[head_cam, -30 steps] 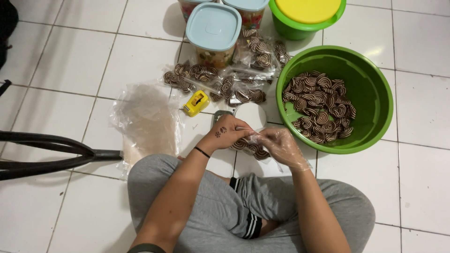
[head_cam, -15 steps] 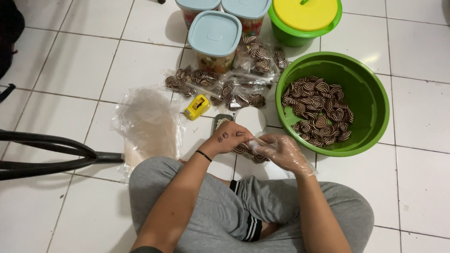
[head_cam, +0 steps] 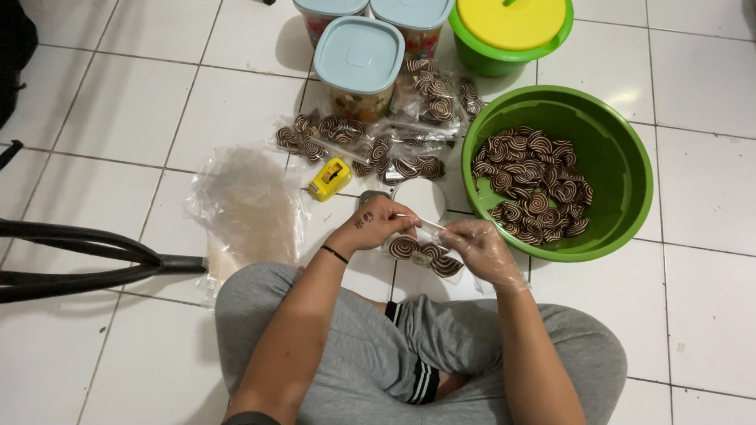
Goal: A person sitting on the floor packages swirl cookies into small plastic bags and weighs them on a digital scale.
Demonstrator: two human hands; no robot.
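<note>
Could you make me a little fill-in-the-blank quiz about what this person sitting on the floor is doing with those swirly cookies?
1. The right hand wears a clear plastic ____.
2. Both hands hold a small clear bag of cookies; the left hand is bare and has a thin black ____ at the wrist.
3. The loose swirl cookies lie in a big round ____ basin.
4. The smaller green tub behind it has a ____ lid.

Missing words: glove; band; green; yellow
</note>
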